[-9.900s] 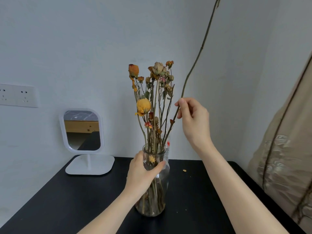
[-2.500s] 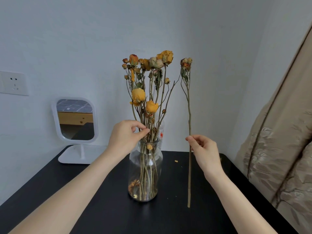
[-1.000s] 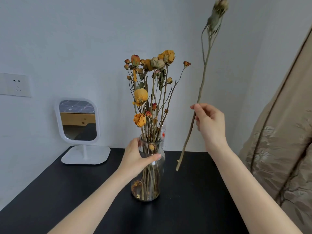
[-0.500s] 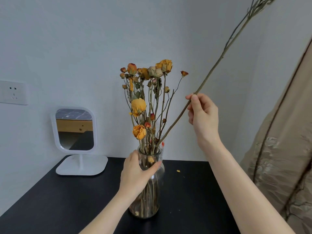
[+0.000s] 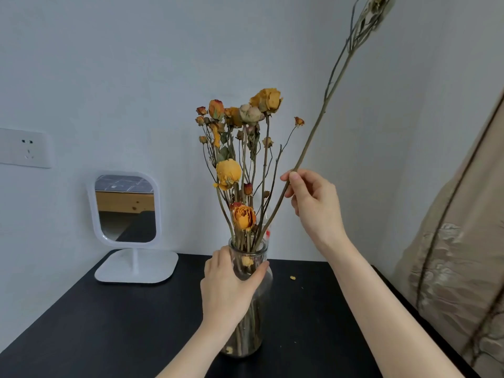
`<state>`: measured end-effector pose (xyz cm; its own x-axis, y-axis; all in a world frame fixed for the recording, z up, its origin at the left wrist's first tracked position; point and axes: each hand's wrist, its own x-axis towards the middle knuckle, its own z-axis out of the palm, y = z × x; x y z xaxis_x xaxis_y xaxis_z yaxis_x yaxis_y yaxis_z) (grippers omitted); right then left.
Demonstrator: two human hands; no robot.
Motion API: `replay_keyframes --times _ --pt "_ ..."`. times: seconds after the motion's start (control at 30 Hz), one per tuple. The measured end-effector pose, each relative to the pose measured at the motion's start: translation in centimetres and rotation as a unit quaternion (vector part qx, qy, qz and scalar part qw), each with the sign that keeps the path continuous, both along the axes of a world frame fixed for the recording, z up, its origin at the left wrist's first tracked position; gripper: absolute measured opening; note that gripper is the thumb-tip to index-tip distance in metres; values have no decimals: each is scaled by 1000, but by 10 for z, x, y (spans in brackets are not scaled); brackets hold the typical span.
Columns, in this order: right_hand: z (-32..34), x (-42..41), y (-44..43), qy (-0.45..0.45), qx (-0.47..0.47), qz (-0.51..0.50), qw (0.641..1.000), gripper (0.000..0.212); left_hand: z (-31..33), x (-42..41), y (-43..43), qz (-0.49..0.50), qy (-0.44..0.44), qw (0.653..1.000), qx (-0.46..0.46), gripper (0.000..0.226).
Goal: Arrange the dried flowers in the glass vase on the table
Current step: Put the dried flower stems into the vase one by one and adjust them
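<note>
Pale walls back a black table (image 5: pixel 109 336), where the glass vase (image 5: pixel 260 317) stands near the middle, holding a bunch of dried flowers (image 5: pixel 240 148). We record the left hand (image 5: pixel 226 293) gripping the vase neck, fingers and thumb curled round the glass. The right hand (image 5: pixel 316 205) pinches a long stem (image 5: pixel 317 124) between thumb and fingertips, above and to the right of the vase mouth. The stem's axis slants from the mouth up and rightward, its head at the upper frame edge; its foot appears to sit just inside the rim. We judge the coming move to be a downward feed along this slant. The crowded stems at the neck are the obstruction. A white mirror (image 5: pixel 125 208) stands to the left, well apart; a curtain (image 5: pixel 458 241) hangs at the right.
</note>
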<state>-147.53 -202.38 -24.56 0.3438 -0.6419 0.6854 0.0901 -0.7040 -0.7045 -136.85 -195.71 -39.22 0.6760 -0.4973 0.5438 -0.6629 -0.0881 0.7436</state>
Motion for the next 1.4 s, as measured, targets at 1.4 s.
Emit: replay_keyframes --times 1.4 --pt "-33 19 -3 158 -8 10 987 19 -3 -1 -2 14 -5 1000 -14 61"
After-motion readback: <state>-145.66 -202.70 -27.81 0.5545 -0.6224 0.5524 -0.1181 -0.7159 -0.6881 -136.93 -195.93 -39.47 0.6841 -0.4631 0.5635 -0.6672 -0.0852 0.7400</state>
